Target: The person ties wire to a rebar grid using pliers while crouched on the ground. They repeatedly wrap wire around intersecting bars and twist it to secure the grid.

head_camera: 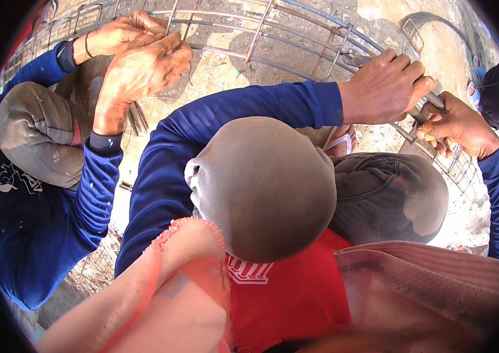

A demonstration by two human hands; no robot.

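Note:
My left hand (384,88) is wrapped around a metal hand tool, probably pincers (355,59), whose jaws show left of my knuckles. Its grey handles come out on the other side of the fist. Around the handle ends curl the fingers of my right hand (456,123); a small yellow thing shows at its fingertips, too small to name. Both hands are at a steel rebar cage (258,33) of long bars crossed by stirrups. The jaws lie beside its bars; whether they grip anything is hidden.
At the left a co-worker in blue sleeves has both hands (145,66) on the same cage. My bent knees (262,189) fill the middle. Tie wire (443,24) lies at the upper right, near another person (498,95). Rebar mesh (461,170) continues below my right hand.

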